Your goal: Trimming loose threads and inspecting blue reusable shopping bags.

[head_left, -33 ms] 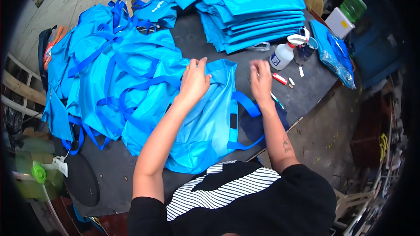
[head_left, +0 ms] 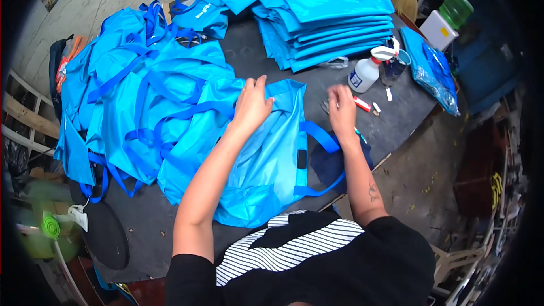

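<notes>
Left hand [head_left: 253,105] on the blue bag [head_left: 272,161] near its far edge, fingers bent — can't tell if gripping; right hand [head_left: 342,107] just right of it, fingers curled, contents unclear. Bag lies on the dark table [head_left: 243,39] before the person — bag heap [head_left: 187,65] left, folded stack [head_left: 340,22] beyond, spray bottle [head_left: 363,75] right.

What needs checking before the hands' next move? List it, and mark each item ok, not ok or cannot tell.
1. Left hand at the bag: ok, at its upper part.
2. Left fingers firmly gripping: cannot tell.
3. Right hand empty: cannot tell.
4. Bag smooth: not ok, creased.
5. Bag clear of the left pile: not ok, they meet.
6. Bottle upright and apart from the bag: ok.
</notes>
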### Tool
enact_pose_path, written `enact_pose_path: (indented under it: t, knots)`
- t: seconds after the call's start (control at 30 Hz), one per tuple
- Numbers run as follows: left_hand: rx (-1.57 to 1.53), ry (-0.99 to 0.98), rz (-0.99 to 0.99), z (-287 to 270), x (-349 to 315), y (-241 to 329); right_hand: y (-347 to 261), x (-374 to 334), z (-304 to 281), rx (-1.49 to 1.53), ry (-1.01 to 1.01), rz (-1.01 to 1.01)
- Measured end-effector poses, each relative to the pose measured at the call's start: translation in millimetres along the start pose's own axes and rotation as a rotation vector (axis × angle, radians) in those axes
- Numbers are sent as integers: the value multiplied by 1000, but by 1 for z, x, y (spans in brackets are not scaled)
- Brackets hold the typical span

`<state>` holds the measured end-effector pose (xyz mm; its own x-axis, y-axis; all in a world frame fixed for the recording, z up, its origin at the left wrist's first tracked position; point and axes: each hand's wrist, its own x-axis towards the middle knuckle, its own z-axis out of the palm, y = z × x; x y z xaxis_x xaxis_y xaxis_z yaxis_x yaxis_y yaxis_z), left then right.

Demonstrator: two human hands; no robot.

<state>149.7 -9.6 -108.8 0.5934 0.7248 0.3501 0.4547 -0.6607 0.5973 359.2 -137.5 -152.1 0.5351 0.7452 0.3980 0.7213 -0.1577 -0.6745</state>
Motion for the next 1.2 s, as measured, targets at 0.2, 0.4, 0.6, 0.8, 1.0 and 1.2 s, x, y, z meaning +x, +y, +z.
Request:
enact_pose_path:
  t: [0.2, 0.4, 0.6, 0.8, 1.0, 1.2]
  knots:
    - [-111, -232, -228, 38, 36, -40, 37, -50, -9, -442, 4, -63]
    - [-424, -228, -230, 37, 30, -53, 42, -19, -19, -161, -29, 154]
    - [-498, -184, -248, 30, 29, -49, -33, 13, -11, 495, 37, 175]
    - [-555, 0, -309, 33, 25, -42, -96, 1, 20, 227, -207, 96]
    - [-424, 93, -247, 32, 15, -28, -86, -8, 38, -62, -37, -143]
    - [-411, 155, -210, 34, 10, -20, -104, -3, 33, -168, -55, -145]
